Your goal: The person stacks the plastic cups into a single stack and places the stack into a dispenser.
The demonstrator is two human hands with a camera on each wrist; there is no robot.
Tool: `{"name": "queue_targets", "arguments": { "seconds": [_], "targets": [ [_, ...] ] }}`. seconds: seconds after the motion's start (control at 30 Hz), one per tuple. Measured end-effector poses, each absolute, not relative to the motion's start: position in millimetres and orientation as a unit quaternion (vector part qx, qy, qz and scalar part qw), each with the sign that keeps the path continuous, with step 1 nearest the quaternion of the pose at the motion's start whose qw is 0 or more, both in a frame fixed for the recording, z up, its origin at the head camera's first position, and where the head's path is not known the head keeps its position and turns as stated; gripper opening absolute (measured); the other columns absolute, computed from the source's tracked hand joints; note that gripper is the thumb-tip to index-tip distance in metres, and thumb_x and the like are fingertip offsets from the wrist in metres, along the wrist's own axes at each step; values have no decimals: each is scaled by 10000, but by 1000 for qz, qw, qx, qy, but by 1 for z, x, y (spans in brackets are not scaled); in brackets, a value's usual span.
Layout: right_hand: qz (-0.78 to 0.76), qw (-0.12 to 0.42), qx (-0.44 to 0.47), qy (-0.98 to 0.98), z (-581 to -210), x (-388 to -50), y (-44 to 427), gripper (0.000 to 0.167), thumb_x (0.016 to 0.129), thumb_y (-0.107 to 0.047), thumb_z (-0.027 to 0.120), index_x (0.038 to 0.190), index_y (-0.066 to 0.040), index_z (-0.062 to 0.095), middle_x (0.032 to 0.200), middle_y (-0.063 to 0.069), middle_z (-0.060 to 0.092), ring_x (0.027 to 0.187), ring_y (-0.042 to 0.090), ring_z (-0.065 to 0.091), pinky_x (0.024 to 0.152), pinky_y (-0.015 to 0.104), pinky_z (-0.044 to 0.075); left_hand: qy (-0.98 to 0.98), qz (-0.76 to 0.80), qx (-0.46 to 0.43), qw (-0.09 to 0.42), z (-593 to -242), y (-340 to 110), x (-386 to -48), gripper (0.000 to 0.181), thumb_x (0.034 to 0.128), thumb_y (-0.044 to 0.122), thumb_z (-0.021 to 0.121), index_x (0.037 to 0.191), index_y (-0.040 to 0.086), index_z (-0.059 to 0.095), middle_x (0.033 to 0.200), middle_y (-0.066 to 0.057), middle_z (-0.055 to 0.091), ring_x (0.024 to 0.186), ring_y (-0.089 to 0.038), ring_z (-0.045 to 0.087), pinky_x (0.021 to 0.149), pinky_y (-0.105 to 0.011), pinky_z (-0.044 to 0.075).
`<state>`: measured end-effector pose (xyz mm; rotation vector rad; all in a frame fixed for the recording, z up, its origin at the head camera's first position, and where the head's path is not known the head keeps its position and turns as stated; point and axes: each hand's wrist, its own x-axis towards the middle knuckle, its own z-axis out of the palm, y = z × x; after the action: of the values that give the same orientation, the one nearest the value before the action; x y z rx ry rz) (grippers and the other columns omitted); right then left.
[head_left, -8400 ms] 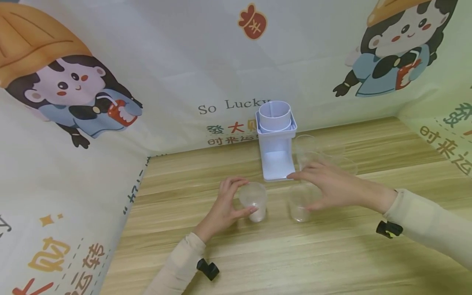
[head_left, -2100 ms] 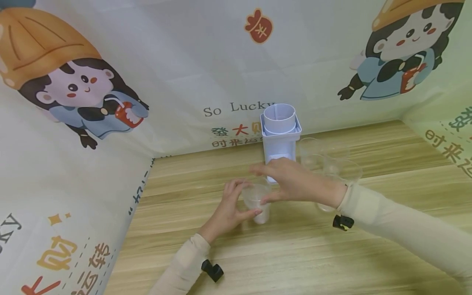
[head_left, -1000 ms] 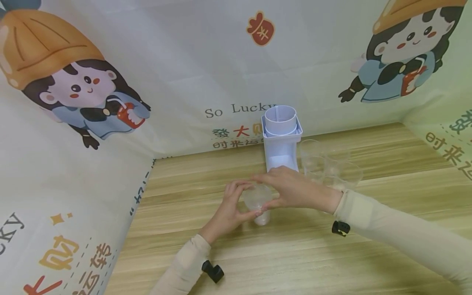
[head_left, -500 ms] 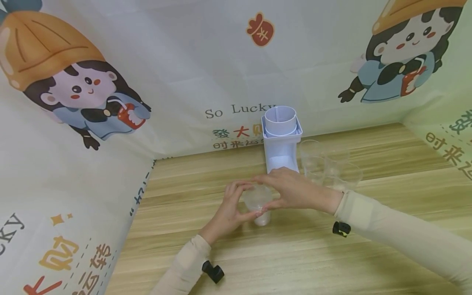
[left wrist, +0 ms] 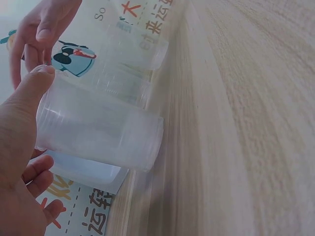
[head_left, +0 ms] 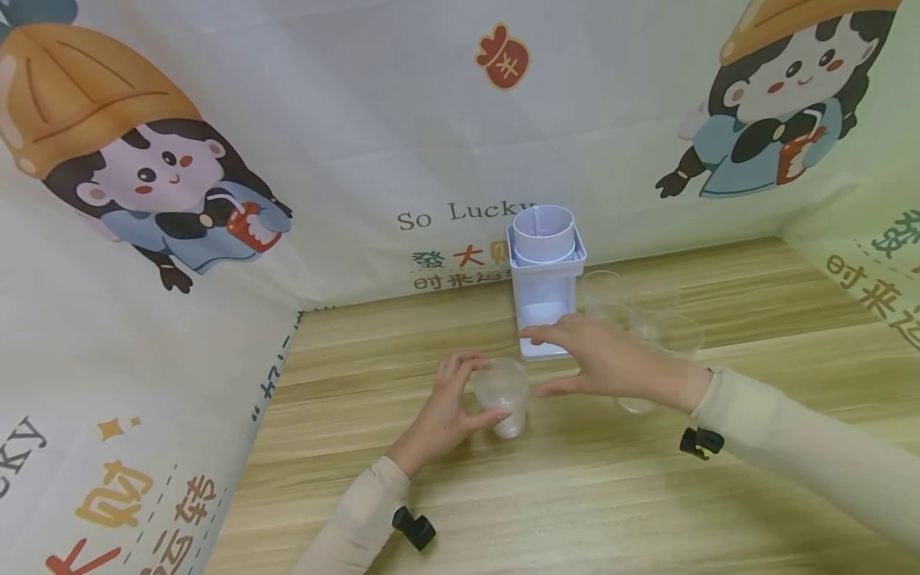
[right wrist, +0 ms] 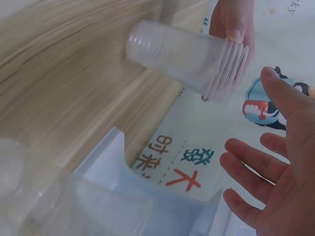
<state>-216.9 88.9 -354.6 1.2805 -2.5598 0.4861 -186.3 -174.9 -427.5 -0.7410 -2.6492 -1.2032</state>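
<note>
- Since the cloudy, clear plastic cup stack shows several rims packed together in the right wrist view, I'd guess the step in hand is nesting cups.
- It's mouth up over the pale wood-grain counter; can't tell whether the base actually touches.
- Bare left hand, at the stack's 9 o'clock: narrow grip, thumb and fingers curled round it near the mouth.
- Bare right hand, around 2 o'clock and apart from the stack: wide grip, fingers spread, nothing in it.
- Pale lilac, boxy plastic stand with a round tube on top: 1 o'clock from the stack.
- More thin, see-through plastic cups: 2 to 3 o'clock, partly hidden by the right hand.
- Next move, imo: if another's going in, pinch it by the rim and lower it straight, left hand steadying. Probably super light, so easily tipped.
</note>
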Motion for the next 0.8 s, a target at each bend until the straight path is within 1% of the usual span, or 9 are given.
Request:
{"name": "queue_targets", "arguments": {
  "seconds": [0.17, 0.23, 0.33, 0.43, 0.6, 0.7, 0.8],
  "targets": [
    [179, 130, 422, -879, -357, -213, 111, 695, 763, -428, 819, 1326, -85, 598, 1203, 68, 715, 1046, 256, 664, 894, 457, 522, -880, -402, -243, 68, -428, -175, -186, 660, 761, 267, 859, 1312, 107, 531, 1412, -99, 441, 1368, -311, 332, 1106, -566, 358],
    [185, 132, 415, -881, -358, -211, 121, 692, 755, -411, 829, 1318, -78, 603, 1212, 68, 714, 1071, 267, 661, 931, 481, 512, -881, -400, -244, 69, -429, -175, -186, 665, 760, 264, 859, 1315, 104, 531, 1414, -101, 441, 1368, -312, 335, 1107, -568, 360],
    [192, 126, 400, -887, -360, -208, 135, 695, 748, -378, 842, 1322, -71, 598, 1250, 95, 697, 1138, 314, 646, 1025, 565, 455, -881, -399, -246, 70, -429, -174, -186, 671, 761, 262, 858, 1320, 92, 527, 1418, -115, 437, 1368, -324, 335, 1103, -586, 363],
    [192, 123, 383, -895, -364, -205, 150, 714, 749, -374, 843, 1347, -88, 579, 1260, 95, 694, 1200, 361, 616, 1081, 632, 379, -880, -401, -245, 67, -429, -174, -187, 675, 760, 255, 858, 1322, 88, 523, 1420, -117, 433, 1373, -332, 324, 1106, -594, 356],
    [185, 132, 353, -908, -368, -200, 173, 722, 757, -403, 833, 1363, -114, 569, 1236, 80, 708, 1221, 394, 592, 1036, 623, 416, -880, -399, -248, 70, -431, -173, -188, 674, 761, 262, 857, 1318, 85, 521, 1409, -114, 442, 1361, -325, 333, 1101, -583, 360],
    [179, 141, 342, -912, -370, -199, 183, 720, 759, -410, 829, 1353, -96, 573, 1223, 108, 707, 1182, 388, 608, 1001, 602, 443, -882, -393, -249, 76, -432, -173, -189, 677, 762, 268, 855, 1318, 80, 519, 1403, -118, 449, 1341, -319, 349, 1089, -569, 373],
    [168, 148, 329, -917, -373, -199, 190, 731, 756, -424, 827, 1352, -89, 569, 1196, 126, 713, 1114, 372, 638, 958, 583, 478, -883, -391, -247, 74, -433, -173, -189, 690, 763, 269, 855, 1328, 68, 515, 1408, -156, 452, 1325, -330, 353, 1076, -569, 383]
  ]
}}
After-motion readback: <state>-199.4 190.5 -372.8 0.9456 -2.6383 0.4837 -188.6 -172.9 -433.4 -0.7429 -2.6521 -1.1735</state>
